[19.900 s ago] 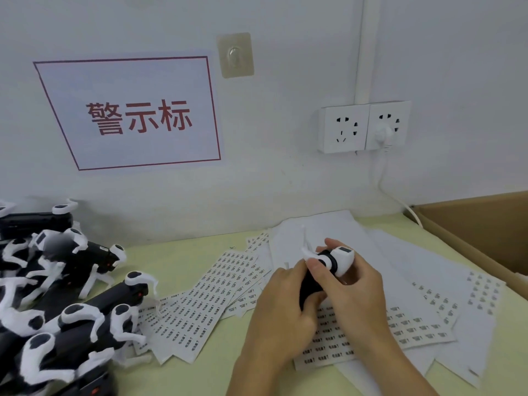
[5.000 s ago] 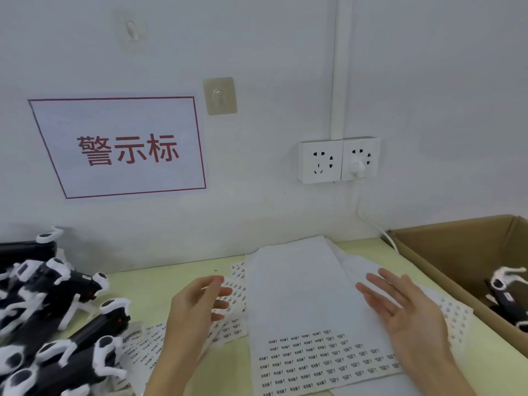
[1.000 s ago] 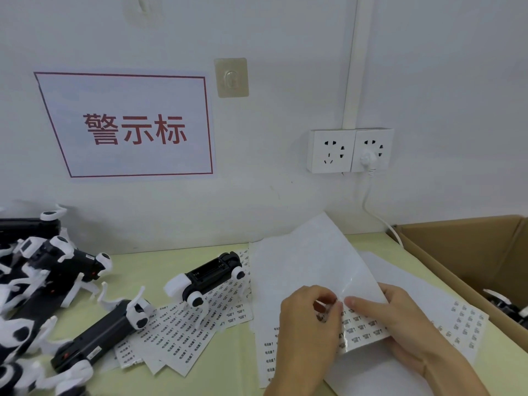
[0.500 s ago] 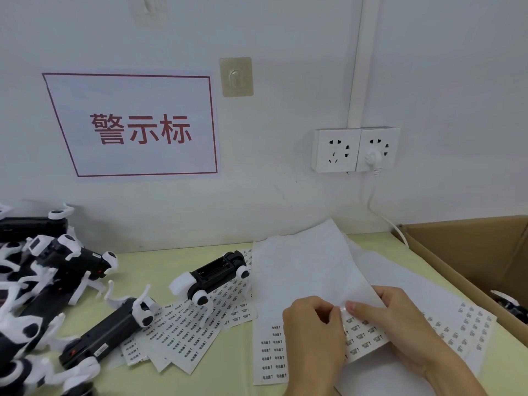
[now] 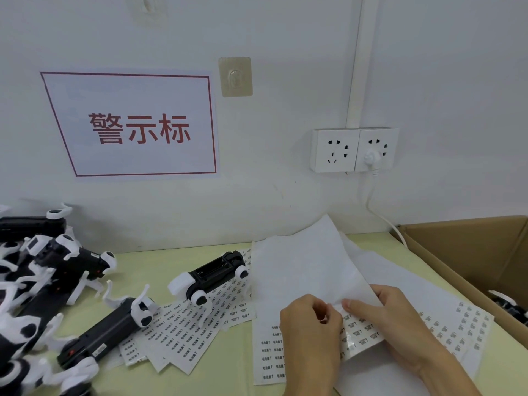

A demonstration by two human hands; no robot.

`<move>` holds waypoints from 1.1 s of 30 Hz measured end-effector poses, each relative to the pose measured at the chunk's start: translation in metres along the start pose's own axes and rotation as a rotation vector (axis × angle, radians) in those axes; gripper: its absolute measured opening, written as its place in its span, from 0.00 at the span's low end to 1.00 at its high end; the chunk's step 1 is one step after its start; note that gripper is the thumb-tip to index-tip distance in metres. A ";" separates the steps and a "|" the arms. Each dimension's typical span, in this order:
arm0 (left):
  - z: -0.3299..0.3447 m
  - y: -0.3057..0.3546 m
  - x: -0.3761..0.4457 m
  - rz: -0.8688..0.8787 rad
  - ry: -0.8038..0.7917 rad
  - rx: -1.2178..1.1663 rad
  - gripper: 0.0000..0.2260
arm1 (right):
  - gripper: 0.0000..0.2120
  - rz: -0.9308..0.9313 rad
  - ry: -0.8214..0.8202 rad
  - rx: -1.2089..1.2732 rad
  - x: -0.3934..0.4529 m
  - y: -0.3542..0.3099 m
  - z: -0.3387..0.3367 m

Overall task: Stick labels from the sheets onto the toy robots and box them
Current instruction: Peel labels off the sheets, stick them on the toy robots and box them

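A white label sheet (image 5: 308, 270) lies in the middle of the table, its lower part printed with small labels. My right hand (image 5: 388, 324) holds the sheet's right edge, thumb on top. My left hand (image 5: 311, 327) pinches at a label where the thumb meets the sheet. A black and white toy robot (image 5: 211, 277) lies on its back just left of the sheet, on more label sheets (image 5: 188, 330). Another toy robot (image 5: 111, 332) lies nearer the front left.
A pile of several toy robots (image 5: 31, 275) fills the table's left edge. An open cardboard box (image 5: 463, 247) stands at the right with a toy robot (image 5: 511, 307) partly seen inside. Wall sockets (image 5: 354, 150) with a white cable hang behind, beside a sign (image 5: 134, 124).
Both hands have stayed on the sheet; the lifted far corner has settled a little lower and my left fingers have closed tighter at the label.
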State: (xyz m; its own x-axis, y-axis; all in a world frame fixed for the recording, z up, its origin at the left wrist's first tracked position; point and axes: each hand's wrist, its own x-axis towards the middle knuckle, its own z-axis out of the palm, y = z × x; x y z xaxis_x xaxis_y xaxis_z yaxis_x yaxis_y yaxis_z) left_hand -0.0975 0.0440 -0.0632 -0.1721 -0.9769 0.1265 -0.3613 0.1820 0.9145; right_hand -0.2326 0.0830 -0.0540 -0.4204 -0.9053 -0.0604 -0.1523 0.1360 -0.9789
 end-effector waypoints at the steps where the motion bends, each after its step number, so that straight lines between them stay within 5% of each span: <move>1: 0.000 0.000 0.001 -0.011 0.002 -0.008 0.08 | 0.04 0.005 0.013 0.005 0.000 0.000 -0.001; 8: -0.025 -0.008 0.023 -0.111 0.208 -0.233 0.08 | 0.11 0.049 0.179 0.070 0.003 0.009 -0.021; 12: -0.035 -0.011 0.029 -0.044 0.318 -0.259 0.09 | 0.14 -0.140 0.694 -0.361 0.000 0.008 -0.023; 14: -0.037 -0.013 0.029 0.022 0.340 -0.204 0.10 | 0.09 -0.301 0.785 -0.305 -0.004 -0.002 -0.008; 19: -0.036 -0.020 0.027 0.261 0.392 0.076 0.09 | 0.17 -0.179 0.164 0.055 -0.006 -0.020 0.066; 21: -0.037 -0.024 0.028 0.360 0.394 0.195 0.07 | 0.20 -0.112 0.046 0.094 -0.006 -0.019 0.085; 26: -0.034 -0.029 0.031 0.588 0.437 0.405 0.14 | 0.23 -0.049 -0.022 0.218 -0.006 -0.016 0.088; 33: -0.034 -0.034 0.033 0.596 0.282 0.427 0.11 | 0.21 -0.059 -0.010 0.258 -0.003 -0.012 0.088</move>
State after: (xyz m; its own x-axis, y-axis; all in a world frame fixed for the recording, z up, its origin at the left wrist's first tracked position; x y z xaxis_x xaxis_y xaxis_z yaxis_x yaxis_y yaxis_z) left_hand -0.0596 0.0015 -0.0772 -0.2294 -0.6819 0.6946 -0.6122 0.6558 0.4416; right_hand -0.1508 0.0485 -0.0593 -0.4084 -0.9128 -0.0020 0.0571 -0.0234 -0.9981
